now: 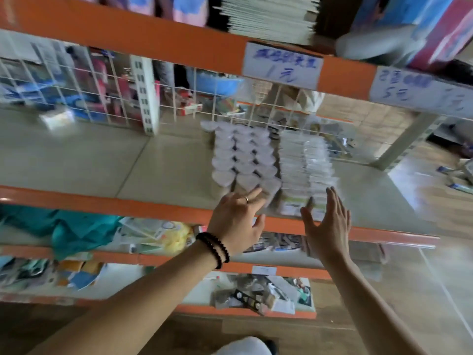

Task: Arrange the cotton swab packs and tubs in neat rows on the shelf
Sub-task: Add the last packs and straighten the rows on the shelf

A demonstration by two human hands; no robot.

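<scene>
Left hand (234,224): fingers (252,194) straight, resting on nearest heart-shaped tub, holding nothing. Right hand (326,224): fingers straight and spread, palm inward, just beside front of packs (304,175), contact not clear through motion blur. Tubs (243,155): clear, set in roughly three rows running from front edge toward wire grid (179,98) at back. Packs: flat, one overlapping file directly right of tubs, touching or nearly so. Shelf (102,162): pale board, orange front rail. One loose white item (57,119) far left near grid, well apart from rows, type unclear. Progress, judged: most stock already aligned; remaining, squaring front ends and possibly placing stray item.
</scene>
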